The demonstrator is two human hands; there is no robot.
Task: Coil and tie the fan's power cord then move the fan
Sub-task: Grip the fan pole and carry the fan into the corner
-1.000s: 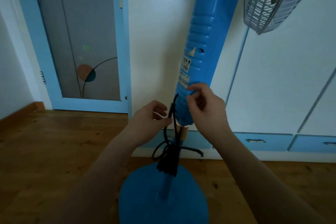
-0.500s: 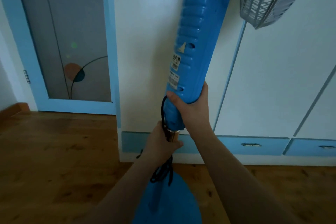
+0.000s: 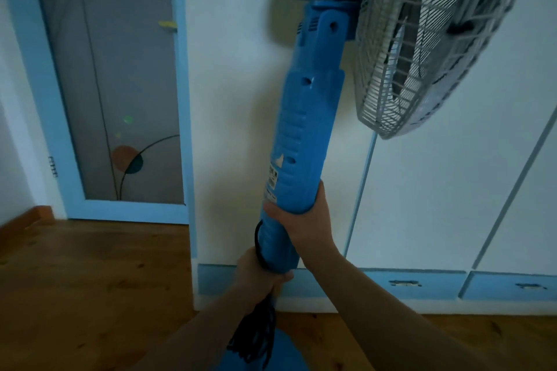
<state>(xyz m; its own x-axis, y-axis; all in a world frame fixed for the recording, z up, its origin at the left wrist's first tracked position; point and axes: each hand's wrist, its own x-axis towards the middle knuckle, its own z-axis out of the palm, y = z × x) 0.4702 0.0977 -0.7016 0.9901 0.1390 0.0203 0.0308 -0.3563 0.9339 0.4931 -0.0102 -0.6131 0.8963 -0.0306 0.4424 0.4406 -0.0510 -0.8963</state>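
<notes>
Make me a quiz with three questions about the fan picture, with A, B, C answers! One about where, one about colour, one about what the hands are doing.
1. Where does the coiled cord hang?
A. over the fan cage
B. below the left hand, above the base
C. on the door

2. What colour is the fan column?
A. red
B. white
C. blue

3. What are the hands doing?
A. both gripping the column
B. both resting open
C. one waving

Answers: B, the bundle dangles under the left hand; C, it is plainly blue; A, the right hand wraps it too.
</notes>
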